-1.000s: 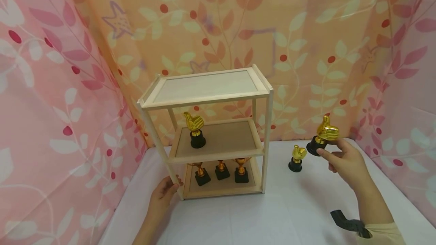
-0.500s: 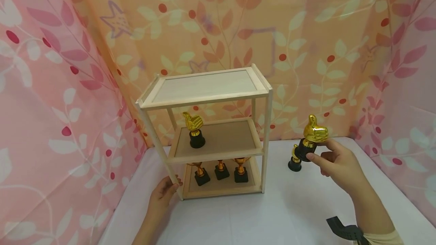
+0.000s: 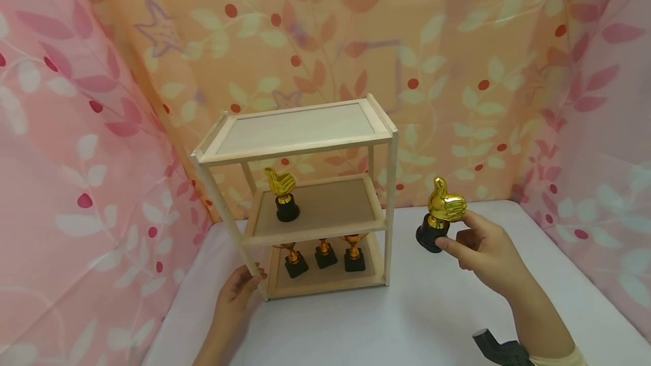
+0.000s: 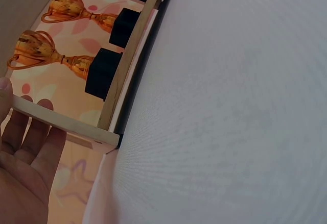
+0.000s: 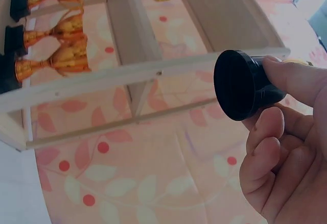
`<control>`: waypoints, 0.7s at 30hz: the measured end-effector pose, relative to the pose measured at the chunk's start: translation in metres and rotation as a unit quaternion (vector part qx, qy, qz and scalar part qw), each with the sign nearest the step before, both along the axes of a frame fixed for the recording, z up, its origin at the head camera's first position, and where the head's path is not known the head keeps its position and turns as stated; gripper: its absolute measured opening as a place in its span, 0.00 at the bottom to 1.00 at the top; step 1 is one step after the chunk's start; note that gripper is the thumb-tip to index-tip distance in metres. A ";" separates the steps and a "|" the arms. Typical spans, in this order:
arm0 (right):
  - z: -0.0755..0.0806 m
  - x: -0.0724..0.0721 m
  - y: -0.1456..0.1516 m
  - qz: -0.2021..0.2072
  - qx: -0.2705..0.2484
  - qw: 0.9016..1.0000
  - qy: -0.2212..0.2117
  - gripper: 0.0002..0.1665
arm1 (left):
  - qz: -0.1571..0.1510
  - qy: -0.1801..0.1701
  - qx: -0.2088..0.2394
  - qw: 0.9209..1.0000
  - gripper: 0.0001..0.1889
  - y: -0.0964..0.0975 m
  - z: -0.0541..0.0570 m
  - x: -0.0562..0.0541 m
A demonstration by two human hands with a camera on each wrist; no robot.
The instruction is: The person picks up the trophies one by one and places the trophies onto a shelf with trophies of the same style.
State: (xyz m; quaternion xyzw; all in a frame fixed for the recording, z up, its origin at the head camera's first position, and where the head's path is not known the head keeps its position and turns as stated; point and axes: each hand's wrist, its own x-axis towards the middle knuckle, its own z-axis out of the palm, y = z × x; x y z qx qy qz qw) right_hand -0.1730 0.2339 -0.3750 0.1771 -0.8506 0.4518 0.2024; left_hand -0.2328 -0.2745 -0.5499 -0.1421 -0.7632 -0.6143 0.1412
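- Gold above, black below: thumbs-up trophy [image 3: 437,216], aloft over the white surface [image 3: 346,332], to the right of the wooden shelf unit [image 3: 300,152] in the head view; slightly tilted, black base toward the lower left.
- Right grip [image 3: 483,253]: clamped on the thumbs-up trophy, thumb against the black base, fingers on the other side. Note, in the right wrist view, the hollow underside [image 5: 235,86], with nothing beneath in contact.
- Just changed: thumbs-up trophy carried leftward, nearer to the wooden shelf unit than a second ago. Smaller trophy, visible then on the white surface, now out of sight, probably hidden behind the one in hand.
- Meaning for the work, by judgement: transfer under way, right front post [image 3: 390,185] not yet passed, no shelf touched; load on the right grip alone.
- Left grip [image 3: 236,292]: clamped around the left front post [image 3: 220,206], fingers curled behind; placement unchanged over the same second. Likely effect: steadying of the wooden shelf unit.
- Middle shelf [image 3: 335,202]: support for a matching trophy [image 3: 283,194], standing near the left end.
- Bottom shelf [image 3: 325,287]: support for three cup trophies [image 3: 325,256] in a row on square black bases; tops partly hidden in the head view by the middle shelf.
- Background: floral curtain [image 3: 305,33], orange behind, pink at both sides.
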 end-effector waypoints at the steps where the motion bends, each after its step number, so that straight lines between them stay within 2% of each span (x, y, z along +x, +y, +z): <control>1: 0.000 0.001 -0.003 0.007 -0.004 1.000 0.003 0.31 | -0.006 0.003 0.000 1.000 0.16 0.000 0.000 -0.001; 3: 0.001 0.003 -0.010 0.023 -0.012 1.000 0.008 0.31 | -0.012 0.008 0.001 1.000 0.16 -0.001 0.001 -0.002; 7: 0.001 0.007 -0.030 0.059 -0.029 0.998 0.009 0.29 | -0.002 0.004 -0.009 1.000 0.17 -0.001 0.000 -0.003; 13: 0.001 0.008 -0.062 0.099 -0.023 0.995 -0.007 0.29 | 0.021 -0.024 -0.028 0.999 0.18 0.000 0.000 -0.001; 21: 0.007 -0.001 -0.095 0.096 -0.031 0.993 -0.062 0.31 | 0.025 -0.031 -0.016 0.999 0.18 0.002 0.001 0.003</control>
